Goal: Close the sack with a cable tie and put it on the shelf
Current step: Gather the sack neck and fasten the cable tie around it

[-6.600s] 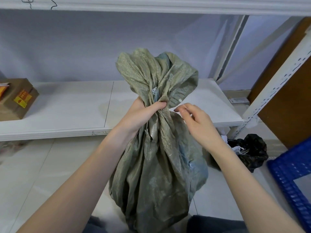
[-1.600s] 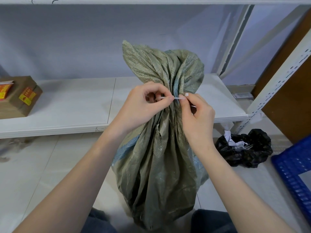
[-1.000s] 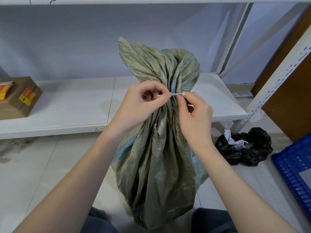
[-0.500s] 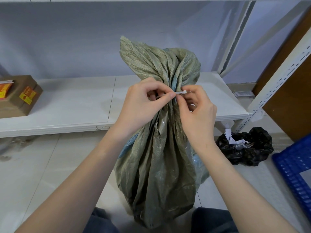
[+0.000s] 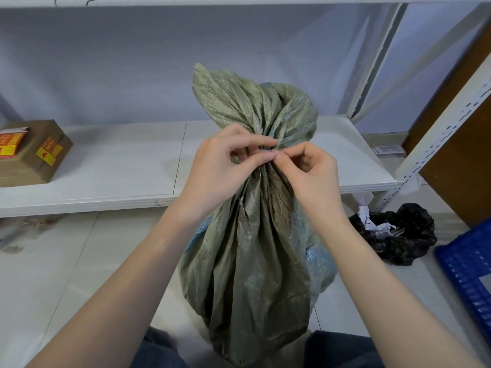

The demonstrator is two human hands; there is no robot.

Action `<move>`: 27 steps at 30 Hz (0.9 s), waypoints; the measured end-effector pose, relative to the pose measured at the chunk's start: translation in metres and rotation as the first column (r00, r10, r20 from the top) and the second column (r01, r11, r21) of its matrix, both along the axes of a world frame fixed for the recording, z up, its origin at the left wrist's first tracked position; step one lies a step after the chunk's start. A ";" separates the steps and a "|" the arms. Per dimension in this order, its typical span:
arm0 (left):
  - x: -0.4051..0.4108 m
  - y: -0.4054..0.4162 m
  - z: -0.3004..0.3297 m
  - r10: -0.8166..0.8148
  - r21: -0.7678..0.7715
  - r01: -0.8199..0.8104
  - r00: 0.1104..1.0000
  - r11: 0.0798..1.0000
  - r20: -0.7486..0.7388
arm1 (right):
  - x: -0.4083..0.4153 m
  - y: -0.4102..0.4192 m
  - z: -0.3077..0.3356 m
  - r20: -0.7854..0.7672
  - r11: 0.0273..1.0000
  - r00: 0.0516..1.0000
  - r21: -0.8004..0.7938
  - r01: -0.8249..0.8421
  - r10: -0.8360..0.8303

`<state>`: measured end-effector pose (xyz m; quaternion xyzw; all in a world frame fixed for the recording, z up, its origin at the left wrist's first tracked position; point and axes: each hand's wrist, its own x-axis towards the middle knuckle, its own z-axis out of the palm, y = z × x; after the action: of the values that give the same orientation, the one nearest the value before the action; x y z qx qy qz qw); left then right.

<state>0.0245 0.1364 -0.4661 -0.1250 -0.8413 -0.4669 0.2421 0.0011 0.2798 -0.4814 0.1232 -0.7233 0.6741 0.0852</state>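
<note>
A grey-green woven sack [image 5: 255, 256] stands upright on the floor between my knees, its mouth bunched into a neck. My left hand [image 5: 220, 168] pinches the neck from the left with thumb and forefinger. My right hand [image 5: 310, 171] pinches at the same spot from the right, fingertips meeting the left ones. The white cable tie is hidden behind my fingers at the neck. The low white shelf [image 5: 119, 168] runs behind the sack.
A brown cardboard box [image 5: 29, 152] with red and yellow labels sits at the shelf's left end. A black bag of rubbish [image 5: 396, 235] lies on the floor to the right, beside a blue plastic crate [image 5: 470, 274]. A white perforated upright [image 5: 441, 136] stands at the shelf's right corner.
The white end of the tie that showed between my hands is now covered by my fingertips. Both hands have closed in together at the neck of the sack.
</note>
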 end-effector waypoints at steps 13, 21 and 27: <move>0.000 -0.005 -0.009 0.065 -0.249 -0.101 0.987 0.963 -0.147 | 0.003 0.001 0.003 0.244 0.944 0.943 -0.294 -0.152 0.228; 0.001 -0.006 -0.013 0.072 -0.262 -0.120 0.980 0.958 -0.188 | 0.002 -0.003 0.002 0.143 0.986 0.978 -0.088 -0.141 0.152; 0.000 -0.010 -0.017 0.081 -0.249 -0.125 0.980 0.960 -0.182 | 0.002 -0.008 -0.002 0.095 0.995 0.991 0.018 -0.095 0.093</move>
<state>0.0249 0.1268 -0.4831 -0.1509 -0.8767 -0.3271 0.3188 0.0027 0.2719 -0.4831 0.1263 -0.7275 0.6741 0.0175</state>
